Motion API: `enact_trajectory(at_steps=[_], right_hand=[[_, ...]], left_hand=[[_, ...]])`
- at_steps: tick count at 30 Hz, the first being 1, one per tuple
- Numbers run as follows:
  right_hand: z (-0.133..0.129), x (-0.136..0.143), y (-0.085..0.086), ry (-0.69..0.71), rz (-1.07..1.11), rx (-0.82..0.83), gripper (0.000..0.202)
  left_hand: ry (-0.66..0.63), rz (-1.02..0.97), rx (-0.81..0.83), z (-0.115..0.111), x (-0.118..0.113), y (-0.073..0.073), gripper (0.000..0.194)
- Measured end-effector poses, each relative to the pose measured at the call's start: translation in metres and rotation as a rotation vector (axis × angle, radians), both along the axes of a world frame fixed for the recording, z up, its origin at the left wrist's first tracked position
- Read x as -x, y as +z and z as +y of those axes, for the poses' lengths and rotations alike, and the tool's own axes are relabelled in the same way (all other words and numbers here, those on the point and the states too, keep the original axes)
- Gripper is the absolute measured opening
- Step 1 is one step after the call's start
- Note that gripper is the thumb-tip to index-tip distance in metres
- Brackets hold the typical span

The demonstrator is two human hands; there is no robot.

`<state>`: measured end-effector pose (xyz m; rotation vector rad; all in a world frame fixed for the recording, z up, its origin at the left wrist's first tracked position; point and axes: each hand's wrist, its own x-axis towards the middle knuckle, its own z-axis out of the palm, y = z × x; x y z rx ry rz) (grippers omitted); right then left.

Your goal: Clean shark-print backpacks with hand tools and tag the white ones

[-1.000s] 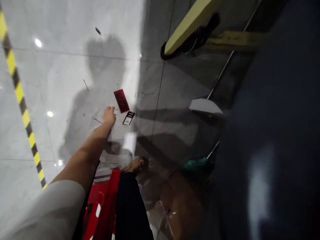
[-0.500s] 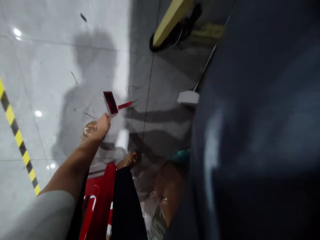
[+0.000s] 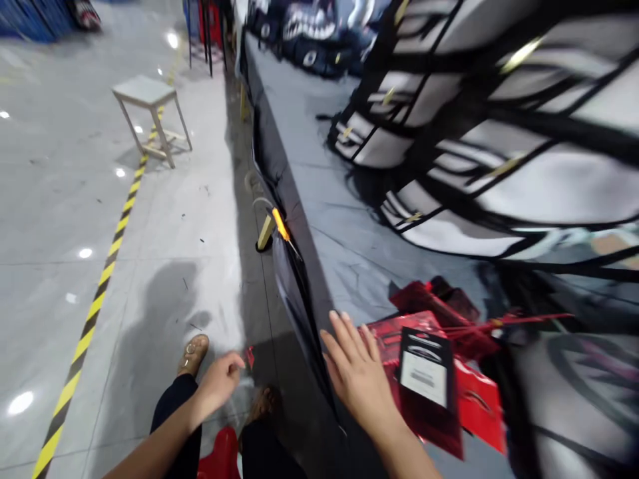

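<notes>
My left hand (image 3: 219, 382) is above the floor near my feet, its fingers closed around the end of a small red tag (image 3: 250, 356). My right hand (image 3: 357, 372) lies with spread fingers at the edge of the grey-covered table (image 3: 319, 199), beside a pile of red tags (image 3: 414, 322). On that pile rests a black tag with a white label (image 3: 424, 376). Red strings run from the pile to the right.
Grey and black bags (image 3: 449, 153) fill the table's right side. An orange-handled tool (image 3: 280, 224) hangs at the table's edge. A stool (image 3: 144, 90) stands on the floor beside striped tape (image 3: 107, 273). A red seat (image 3: 222, 452) shows below.
The view has risen from the floor to the table. My right hand has come into view at the table's edge. The red tag from the floor is now up at my left hand.
</notes>
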<state>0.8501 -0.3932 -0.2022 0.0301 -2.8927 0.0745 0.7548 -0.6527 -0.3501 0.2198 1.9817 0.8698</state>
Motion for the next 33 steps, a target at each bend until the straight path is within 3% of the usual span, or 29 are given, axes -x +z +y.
enact_trajectory(at_steps=[4, 6, 8, 10, 12, 16, 19, 21, 23, 29, 33], right_hand=[[-0.088, -0.047, 0.0, 0.134, -0.03, 0.212, 0.066], [-0.133, -0.078, -0.009, 0.043, 0.074, 0.371, 0.069], [-0.168, -0.106, -0.012, -0.039, 0.133, 0.58, 0.053], [-0.19, -0.132, -0.002, -0.149, 0.106, 0.825, 0.033], [-0.2, -0.156, 0.016, -0.321, 0.077, 1.036, 0.037], [-0.194, -0.203, 0.056, -0.655, 0.204, 1.345, 0.034], [-0.194, -0.234, 0.084, -0.739, 0.304, 1.486, 0.032], [-0.198, -0.251, 0.101, -0.751, 0.359, 1.527, 0.031], [-0.201, -0.266, 0.117, -0.759, 0.411, 1.551, 0.03], [-0.201, -0.314, 0.164, -0.666, 0.502, 1.612, 0.04], [-0.207, -0.34, 0.182, -0.55, 0.51, 1.551, 0.038]], left_hand=[[0.06, -0.083, -0.37, -0.01, -0.05, 0.102, 0.014], [0.019, -0.176, -0.532, -0.018, -0.071, 0.145, 0.007], [-0.054, -0.244, -0.617, -0.027, -0.09, 0.182, 0.006], [-0.118, -0.274, -0.646, -0.036, -0.106, 0.211, 0.005], [-0.147, -0.289, -0.657, -0.043, -0.12, 0.233, 0.014], [-0.135, -0.076, -0.657, -0.044, -0.146, 0.259, 0.05], [-0.328, 0.027, -0.612, -0.043, -0.173, 0.272, 0.052], [-0.494, -0.05, -0.549, -0.046, -0.194, 0.276, 0.053], [-0.58, -0.096, -0.495, -0.049, -0.214, 0.28, 0.052], [-0.509, -0.247, -0.533, -0.054, -0.26, 0.306, 0.045], [-0.469, -0.156, -0.579, -0.056, -0.285, 0.327, 0.038]])
